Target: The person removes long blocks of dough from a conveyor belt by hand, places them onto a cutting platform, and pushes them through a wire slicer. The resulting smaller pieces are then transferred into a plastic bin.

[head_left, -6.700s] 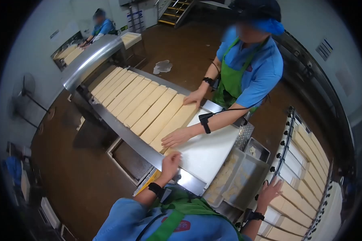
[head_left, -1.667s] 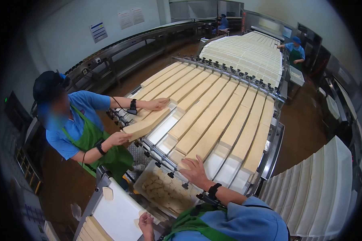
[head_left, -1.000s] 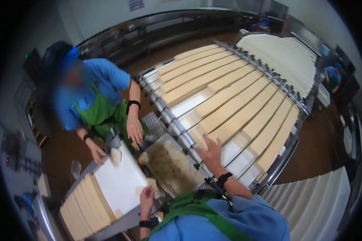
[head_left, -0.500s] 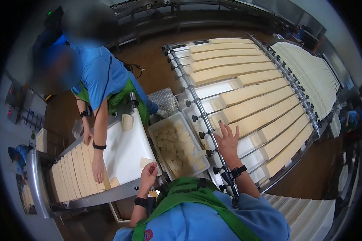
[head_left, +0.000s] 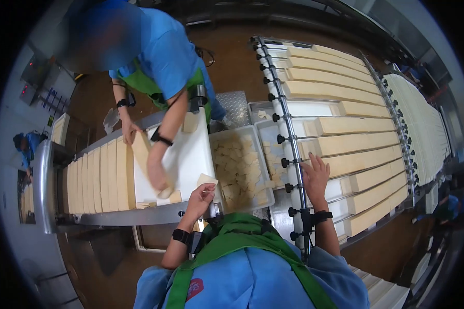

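Observation:
My left hand is at the near right corner of the white belt, its fingers curled together. A small pale dough piece lies right by its fingertips; whether they grip it, I cannot make out. My right hand is open with fingers spread, reaching past the metal rail of the right-hand conveyor. It is close to the left ends of long pale dough strips and holds nothing visible.
Across the belt, a co-worker's hands handle a dough strip beside a row of strips. Between the conveyors stands a bin of dough scraps, with another scrap bin behind it. Black knobs line the rail.
The view has turned and shifted. The co-worker's strip has come away from the row toward the bare belt. My left hand stays by the small piece; my right hand stays open near the rail.

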Demonstrator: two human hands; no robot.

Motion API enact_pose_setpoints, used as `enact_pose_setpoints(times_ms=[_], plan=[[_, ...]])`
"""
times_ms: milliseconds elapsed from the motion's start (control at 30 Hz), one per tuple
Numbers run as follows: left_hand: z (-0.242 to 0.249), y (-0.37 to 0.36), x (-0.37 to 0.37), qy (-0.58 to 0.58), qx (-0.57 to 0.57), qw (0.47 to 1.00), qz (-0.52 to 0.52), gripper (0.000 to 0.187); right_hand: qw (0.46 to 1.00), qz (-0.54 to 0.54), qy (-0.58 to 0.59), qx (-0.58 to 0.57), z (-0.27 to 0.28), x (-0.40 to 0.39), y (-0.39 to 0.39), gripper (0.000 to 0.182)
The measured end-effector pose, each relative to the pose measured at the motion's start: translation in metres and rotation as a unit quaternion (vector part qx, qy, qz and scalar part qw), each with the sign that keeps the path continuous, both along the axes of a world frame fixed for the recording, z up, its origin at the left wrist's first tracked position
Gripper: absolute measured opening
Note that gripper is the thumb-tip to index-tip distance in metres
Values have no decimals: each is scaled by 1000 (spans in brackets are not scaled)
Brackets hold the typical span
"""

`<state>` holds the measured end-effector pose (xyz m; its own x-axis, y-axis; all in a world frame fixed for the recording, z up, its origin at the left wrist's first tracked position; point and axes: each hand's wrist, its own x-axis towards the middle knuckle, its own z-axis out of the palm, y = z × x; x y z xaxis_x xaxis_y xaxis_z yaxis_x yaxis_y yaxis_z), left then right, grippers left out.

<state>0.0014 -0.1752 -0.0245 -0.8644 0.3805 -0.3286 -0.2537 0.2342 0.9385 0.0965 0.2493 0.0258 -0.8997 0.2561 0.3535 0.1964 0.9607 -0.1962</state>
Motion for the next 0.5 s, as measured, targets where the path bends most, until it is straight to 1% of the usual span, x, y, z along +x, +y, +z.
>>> enact_pose_setpoints(times_ms=[33, 67, 133, 167, 200, 267, 300, 367, 400, 467, 500], plan=[[2, -3, 0, -4, 4, 1000, 3, 33, 999, 3, -30, 11, 1, 2, 1, 45], [5, -7, 1, -8, 8, 1000, 4, 33, 999, 8, -33, 12, 1, 1, 1, 45], [6, -17, 3, -3, 14, 1000, 13, 33, 998, -19, -43, -46, 1, 0, -1, 60], [7, -23, 3, 4, 18, 1000, 17, 33, 997, -13, -65, -33, -1, 0, 1, 78], [5, -30, 4, 2, 19, 1000, 19, 33, 997, -11, -67, -32, 1, -1, -1, 78], [3, -45, 4, -12, 16, 999, 29, 34, 992, -20, -121, 23, 7, -3, -3, 84], [5, -52, 5, -14, 19, 999, 31, 34, 992, -19, -123, 26, 4, -3, -3, 84], [16, -68, 7, -29, 12, 998, 57, 34, 984, -41, -159, 77, -11, -1, 0, 83], [17, -78, 7, -31, 13, 997, 65, 34, 983, -33, -160, 80, -6, -2, -5, 83], [17, -101, 12, -53, 25, 992, 115, 34, 975, -80, -192, 76, 14, -5, -22, 76], [10, -113, 17, -51, 23, 989, 139, 34, 977, -57, -189, 77, 16, -9, -29, 76]])
